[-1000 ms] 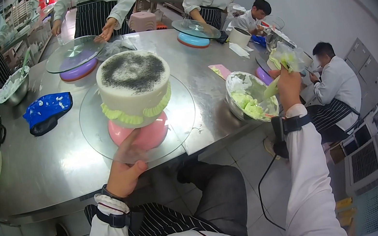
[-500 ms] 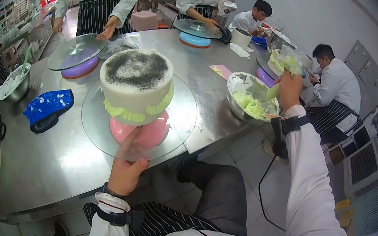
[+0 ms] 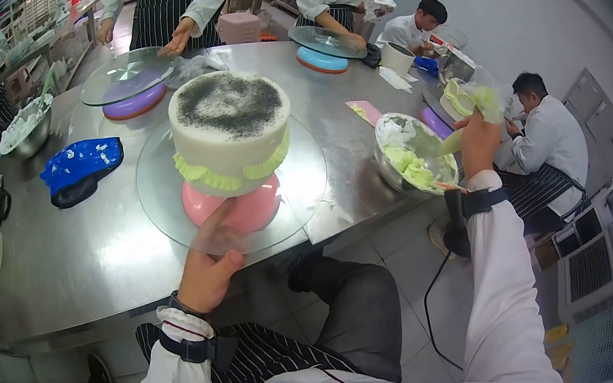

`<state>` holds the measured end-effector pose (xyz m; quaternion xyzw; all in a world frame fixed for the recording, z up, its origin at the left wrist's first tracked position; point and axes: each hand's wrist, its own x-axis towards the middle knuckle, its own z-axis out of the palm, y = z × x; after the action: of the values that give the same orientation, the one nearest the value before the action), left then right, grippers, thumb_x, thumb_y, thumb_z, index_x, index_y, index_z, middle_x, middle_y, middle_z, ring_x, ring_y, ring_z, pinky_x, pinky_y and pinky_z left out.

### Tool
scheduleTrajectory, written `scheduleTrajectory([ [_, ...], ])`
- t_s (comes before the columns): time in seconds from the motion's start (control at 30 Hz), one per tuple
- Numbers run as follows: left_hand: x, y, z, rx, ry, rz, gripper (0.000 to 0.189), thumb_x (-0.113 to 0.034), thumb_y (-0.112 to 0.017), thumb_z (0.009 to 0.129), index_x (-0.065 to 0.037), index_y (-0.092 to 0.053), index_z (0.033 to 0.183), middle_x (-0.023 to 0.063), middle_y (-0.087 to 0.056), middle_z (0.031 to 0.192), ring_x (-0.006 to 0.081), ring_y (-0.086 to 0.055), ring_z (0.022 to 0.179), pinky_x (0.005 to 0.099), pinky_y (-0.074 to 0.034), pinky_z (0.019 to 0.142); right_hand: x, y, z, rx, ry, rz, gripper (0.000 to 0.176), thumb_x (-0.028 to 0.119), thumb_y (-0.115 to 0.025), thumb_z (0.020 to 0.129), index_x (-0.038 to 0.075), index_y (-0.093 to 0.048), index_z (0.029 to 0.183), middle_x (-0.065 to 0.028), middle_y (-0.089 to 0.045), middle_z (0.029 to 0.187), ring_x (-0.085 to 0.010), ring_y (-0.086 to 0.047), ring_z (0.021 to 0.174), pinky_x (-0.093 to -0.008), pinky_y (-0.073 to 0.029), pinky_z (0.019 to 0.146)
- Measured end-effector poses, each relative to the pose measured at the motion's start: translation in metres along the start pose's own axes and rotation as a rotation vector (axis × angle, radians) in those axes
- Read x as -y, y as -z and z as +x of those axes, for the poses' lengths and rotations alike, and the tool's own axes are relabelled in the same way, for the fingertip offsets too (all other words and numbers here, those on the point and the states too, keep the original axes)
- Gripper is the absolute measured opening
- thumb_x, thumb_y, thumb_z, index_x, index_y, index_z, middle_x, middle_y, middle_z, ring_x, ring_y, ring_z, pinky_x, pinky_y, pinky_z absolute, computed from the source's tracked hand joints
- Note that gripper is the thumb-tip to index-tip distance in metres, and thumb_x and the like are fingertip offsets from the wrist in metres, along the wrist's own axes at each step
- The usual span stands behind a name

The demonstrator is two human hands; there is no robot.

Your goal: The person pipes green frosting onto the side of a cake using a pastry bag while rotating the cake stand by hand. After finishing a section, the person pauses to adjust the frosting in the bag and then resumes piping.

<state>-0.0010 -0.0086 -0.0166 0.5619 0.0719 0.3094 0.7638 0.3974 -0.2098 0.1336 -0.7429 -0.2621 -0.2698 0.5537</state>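
Observation:
A tall white cake [image 3: 231, 151] stands on a glass turntable [image 3: 310, 179] with a pink base [image 3: 233, 206]. Dark specks cover its top, and pale green piped ruffles [image 3: 205, 178] run round its lower side. My left hand [image 3: 211, 267] is at the turntable's near rim, fingers stretched towards the pink base, thumb apart. My right hand [image 3: 480, 143] grips a clear piping bag [image 3: 490, 102] of green cream, away to the right of the cake. Beside that hand, a metal bowl [image 3: 389, 173] holds white and green cream.
A blue mitt-like cloth [image 3: 85, 167] lies left of the cake. Further back are a purple-based turntable [image 3: 135, 104] and a blue-based one [image 3: 323, 60]. A cream bowl [image 3: 37, 140] stands far left. Co-workers surround the steel table [image 3: 86, 256].
The whole view has shifted slightly, so the cake and bowl appear a little further right. Both hands keep nearly the same pose, the right one still gripping the piping bag.

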Motion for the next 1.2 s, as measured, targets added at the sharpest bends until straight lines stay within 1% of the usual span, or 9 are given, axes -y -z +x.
scheduleTrajectory([
  [0.17, 0.002, 0.002, 0.001, 0.013, 0.001, -0.012, 0.083, -0.040, -0.072, 0.077, -0.002, -0.032, 0.139, -0.0006, -0.053, 0.088, 0.0087, -0.049, 0.082, 0.0232, -0.040, 0.076, 0.038, -0.007, -0.020, -0.100, -0.179, 0.611, 0.030, 0.015, -0.048, 0.094, 0.000, -0.050, 0.068, -0.0066, -0.049, 0.055, -0.0195, -0.054, 0.049, -0.0350, -0.048, 0.054],
  [0.5, 0.004, -0.002, -0.001, -0.059, -0.020, -0.063, 0.079, -0.037, -0.075, 0.075, -0.003, -0.037, 0.136, -0.0016, -0.053, 0.091, 0.0075, -0.049, 0.083, 0.0225, -0.041, 0.075, 0.155, -0.041, -0.131, -0.035, -0.250, 1.274, 0.018, 0.024, -0.044, 0.098, 0.008, -0.051, 0.098, 0.0046, -0.032, 0.051, -0.0065, -0.035, 0.044, -0.0268, -0.042, 0.055],
  [0.6, 0.002, -0.010, -0.014, 0.002, -0.004, 0.308, 0.046, -0.030, -0.072, 0.078, -0.002, -0.053, 0.109, 0.0019, -0.059, 0.083, 0.0103, -0.053, 0.071, 0.0261, -0.045, 0.067, 0.163, -0.042, -0.146, 0.013, -0.393, 1.332, 0.020, 0.026, -0.042, 0.099, 0.008, -0.050, 0.101, 0.0052, -0.030, 0.051, -0.0060, -0.033, 0.043, -0.0259, -0.040, 0.052],
  [0.63, 0.005, -0.012, -0.022, 0.013, -0.024, 0.495, 0.027, -0.025, -0.068, 0.081, -0.001, -0.062, 0.090, 0.0049, -0.062, 0.075, 0.0128, -0.054, 0.063, 0.0283, -0.046, 0.062, 0.165, -0.039, -0.148, 0.057, -0.455, 1.362, 0.020, 0.026, -0.041, 0.099, 0.007, -0.049, 0.101, 0.0052, -0.030, 0.051, -0.0062, -0.033, 0.042, -0.0258, -0.040, 0.052],
  [0.7, -0.017, -0.026, -0.040, 0.105, -0.144, 0.715, 0.040, -0.040, -0.064, 0.084, -0.001, -0.059, 0.077, 0.0056, -0.058, 0.067, 0.0141, -0.053, 0.059, 0.0256, -0.044, 0.057, 0.164, -0.033, -0.150, 0.168, -0.457, 1.408, 0.015, 0.019, -0.040, 0.098, 0.006, -0.048, 0.102, 0.0039, -0.031, 0.051, -0.0079, -0.035, 0.042, -0.0269, -0.042, 0.052],
  [0.8, -0.086, -0.061, -0.042, 0.105, -0.418, 0.671, 0.036, -0.035, -0.059, 0.087, 0.000, -0.060, 0.077, 0.0075, -0.059, 0.068, 0.0159, -0.055, 0.059, 0.0263, -0.044, 0.057, 0.176, -0.020, -0.157, 0.470, -0.564, 1.365, 0.012, 0.007, -0.039, 0.093, 0.003, -0.047, 0.101, 0.0000, -0.034, 0.051, -0.0132, -0.040, 0.042, -0.0314, -0.044, 0.050],
  [1.0, -0.132, -0.096, 0.005, 0.180, -0.259, 0.144, 0.041, -0.021, -0.064, 0.085, 0.000, -0.051, 0.118, 0.0093, -0.063, 0.096, 0.0188, -0.062, 0.082, 0.0317, -0.049, 0.074, 0.217, 0.001, -0.180, 1.162, -0.589, 1.327, 0.017, 0.010, -0.043, 0.093, 0.001, -0.046, 0.106, -0.0072, -0.043, 0.057, -0.0226, -0.050, 0.048, -0.0381, -0.050, 0.054],
  [1.07, -0.150, -0.089, 0.011, 0.371, 0.243, 0.075, 0.047, -0.023, -0.064, 0.086, -0.001, -0.048, 0.123, 0.0092, -0.062, 0.103, 0.0215, -0.060, 0.094, 0.0327, -0.047, 0.085, 0.224, 0.007, -0.183, 1.241, -0.642, 1.376, 0.018, 0.010, -0.044, 0.093, 0.001, -0.045, 0.108, -0.0078, -0.045, 0.058, -0.0233, -0.051, 0.049, -0.0388, -0.050, 0.055],
  [1.2, -0.161, -0.098, 0.019, 0.590, -0.205, 0.243, 0.042, -0.029, -0.059, 0.089, -0.002, -0.051, 0.121, 0.0070, -0.061, 0.103, 0.0170, -0.056, 0.097, 0.0314, -0.045, 0.087, 0.232, 0.021, -0.187, 1.558, -0.689, 1.530, 0.012, 0.017, -0.040, 0.096, 0.007, -0.048, 0.097, -0.0058, -0.046, 0.063, -0.0216, -0.050, 0.050, -0.0394, -0.047, 0.058],
])
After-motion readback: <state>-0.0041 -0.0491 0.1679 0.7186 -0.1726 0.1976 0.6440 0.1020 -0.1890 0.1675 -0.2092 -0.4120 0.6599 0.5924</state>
